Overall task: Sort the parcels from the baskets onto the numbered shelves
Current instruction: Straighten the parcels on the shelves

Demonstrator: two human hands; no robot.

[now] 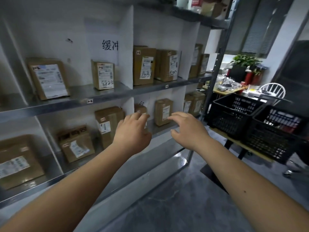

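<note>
Both forearms extend toward the lower shelf, left hand and right hand spread and empty (blurred), with many parcels shelved and the baskets apparently near-empty.

A grey metal shelf unit with white dividers holds upright brown cardboard parcels. Two black plastic baskets sit on a low wooden bench.

Gap betw. small parcel & tall parcel.
</note>
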